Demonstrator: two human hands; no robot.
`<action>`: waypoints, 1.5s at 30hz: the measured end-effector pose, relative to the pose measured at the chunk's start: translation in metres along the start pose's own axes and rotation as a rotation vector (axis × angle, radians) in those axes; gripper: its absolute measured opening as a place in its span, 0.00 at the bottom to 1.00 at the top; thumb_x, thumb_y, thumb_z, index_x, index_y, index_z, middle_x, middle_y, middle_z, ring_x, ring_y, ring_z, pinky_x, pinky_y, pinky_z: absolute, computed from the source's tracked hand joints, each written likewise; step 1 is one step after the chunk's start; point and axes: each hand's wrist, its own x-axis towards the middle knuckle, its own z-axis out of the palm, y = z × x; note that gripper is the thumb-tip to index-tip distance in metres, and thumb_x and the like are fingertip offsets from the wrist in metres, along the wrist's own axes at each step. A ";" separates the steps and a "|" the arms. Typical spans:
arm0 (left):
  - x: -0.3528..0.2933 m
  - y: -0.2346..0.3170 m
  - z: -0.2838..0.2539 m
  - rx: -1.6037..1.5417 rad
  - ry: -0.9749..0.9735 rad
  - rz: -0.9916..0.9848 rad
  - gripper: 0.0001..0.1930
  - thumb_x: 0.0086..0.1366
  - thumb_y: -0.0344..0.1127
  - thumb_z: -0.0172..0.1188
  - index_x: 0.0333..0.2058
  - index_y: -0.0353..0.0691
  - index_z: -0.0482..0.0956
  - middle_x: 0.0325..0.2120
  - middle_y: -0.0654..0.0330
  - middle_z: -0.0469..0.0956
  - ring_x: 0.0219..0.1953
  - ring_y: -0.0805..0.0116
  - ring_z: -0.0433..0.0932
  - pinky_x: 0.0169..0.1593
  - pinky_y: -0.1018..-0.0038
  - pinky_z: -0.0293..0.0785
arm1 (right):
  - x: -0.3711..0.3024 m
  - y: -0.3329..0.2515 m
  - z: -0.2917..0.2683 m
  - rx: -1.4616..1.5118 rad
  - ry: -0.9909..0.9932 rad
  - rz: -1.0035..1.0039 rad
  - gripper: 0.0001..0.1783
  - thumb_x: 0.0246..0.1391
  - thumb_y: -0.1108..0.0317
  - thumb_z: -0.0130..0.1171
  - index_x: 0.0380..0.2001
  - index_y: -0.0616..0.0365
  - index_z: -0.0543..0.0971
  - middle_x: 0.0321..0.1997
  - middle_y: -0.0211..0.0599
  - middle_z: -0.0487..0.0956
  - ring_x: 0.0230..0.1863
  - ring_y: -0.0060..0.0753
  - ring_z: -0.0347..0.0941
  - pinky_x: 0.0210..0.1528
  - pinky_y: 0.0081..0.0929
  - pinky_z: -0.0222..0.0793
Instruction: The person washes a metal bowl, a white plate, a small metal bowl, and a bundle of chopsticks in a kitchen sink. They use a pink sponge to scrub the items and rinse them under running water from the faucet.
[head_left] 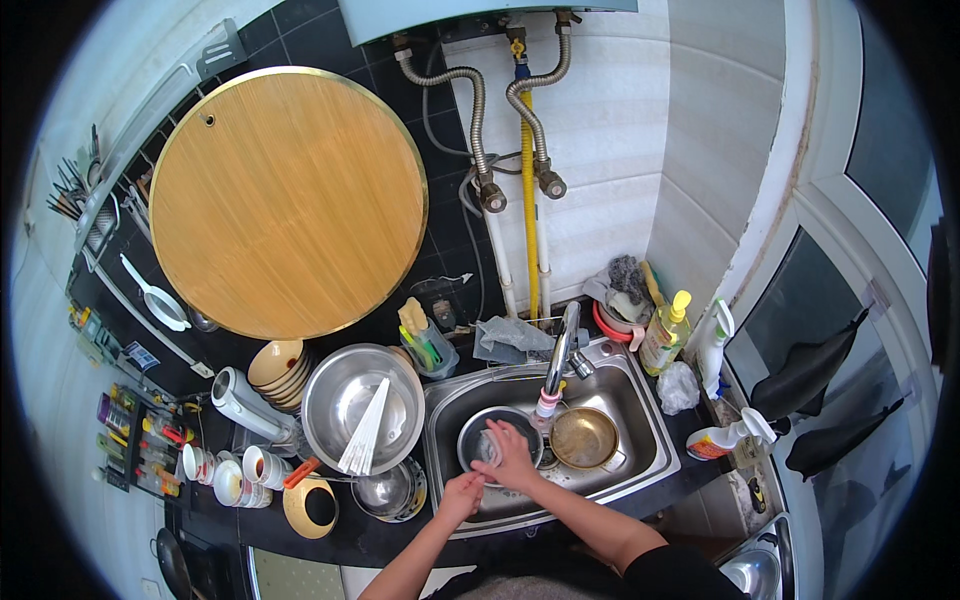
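A round dark pan with a silvery rim (466, 442) sits in the left part of the steel sink (650, 425). Over its inside is my right hand (510, 460), palm down, with fingers bent around a pale, crumpled or see-through piece that I cannot make out. My left hand (463, 497) is closed at the pan's near left edge; what its fingers grip is hidden. To the right of the pan, in the same sink, lies a round brass-coloured pan (584, 438). The faucet (562, 362) rises behind the two, its pink-tipped outlet between them.
Left of the sink, a large steel bowl (335, 395) carries a bundle of white sticks (367, 430). Stacked bowls (277, 368) and cups (240, 485) crowd the counter further left. A soap bottle (664, 335) and spray bottles (716, 350) line the right side. A round wooden board (290, 200) leans behind.
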 end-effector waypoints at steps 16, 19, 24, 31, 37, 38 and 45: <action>0.009 0.008 0.000 -0.042 0.086 0.060 0.07 0.62 0.33 0.46 0.27 0.42 0.71 0.12 0.71 0.61 0.10 0.82 0.56 0.12 0.83 0.51 | -0.010 -0.013 0.019 0.129 0.084 -0.032 0.22 0.46 0.51 0.56 0.43 0.49 0.75 0.54 0.38 0.67 0.62 0.47 0.49 0.61 0.44 0.42; 0.008 0.009 -0.005 -0.067 0.048 -0.031 0.06 0.62 0.33 0.45 0.26 0.42 0.69 0.12 0.70 0.61 0.10 0.82 0.54 0.12 0.83 0.49 | -0.020 -0.020 0.019 0.218 -0.089 0.016 0.20 0.49 0.52 0.53 0.44 0.47 0.75 0.58 0.36 0.62 0.64 0.48 0.41 0.62 0.51 0.32; 0.000 0.021 0.009 -0.066 0.056 -0.022 0.07 0.62 0.34 0.45 0.26 0.43 0.68 0.12 0.71 0.60 0.10 0.83 0.53 0.12 0.84 0.47 | 0.007 0.005 0.010 -0.025 -0.101 0.040 0.20 0.52 0.50 0.47 0.45 0.42 0.75 0.63 0.34 0.54 0.66 0.49 0.35 0.61 0.53 0.28; 0.012 0.002 -0.008 -0.159 0.051 -0.009 0.06 0.63 0.35 0.46 0.28 0.43 0.69 0.13 0.72 0.60 0.11 0.84 0.54 0.13 0.84 0.48 | -0.006 -0.013 0.017 0.171 -0.231 0.019 0.23 0.54 0.49 0.44 0.50 0.43 0.71 0.63 0.35 0.56 0.67 0.48 0.33 0.62 0.53 0.26; 0.009 -0.010 -0.010 0.548 0.158 0.492 0.10 0.61 0.33 0.47 0.40 0.38 0.71 0.16 0.59 0.69 0.18 0.66 0.69 0.20 0.75 0.64 | 0.000 0.001 0.006 0.161 -0.068 0.066 0.22 0.56 0.54 0.44 0.47 0.57 0.72 0.57 0.45 0.64 0.65 0.48 0.42 0.61 0.41 0.42; 0.011 -0.014 -0.012 0.814 0.200 0.728 0.13 0.60 0.33 0.47 0.43 0.37 0.70 0.17 0.56 0.71 0.20 0.61 0.72 0.23 0.73 0.68 | 0.000 0.007 0.010 0.331 -0.087 0.085 0.21 0.56 0.55 0.45 0.46 0.57 0.72 0.56 0.46 0.64 0.64 0.49 0.44 0.61 0.37 0.44; -0.006 -0.006 -0.002 1.019 0.162 0.535 0.16 0.62 0.36 0.46 0.48 0.39 0.66 0.19 0.60 0.68 0.18 0.68 0.68 0.20 0.73 0.66 | -0.003 0.048 0.040 1.195 0.102 0.762 0.25 0.51 0.64 0.54 0.52 0.58 0.63 0.39 0.35 0.75 0.37 0.24 0.71 0.38 0.24 0.67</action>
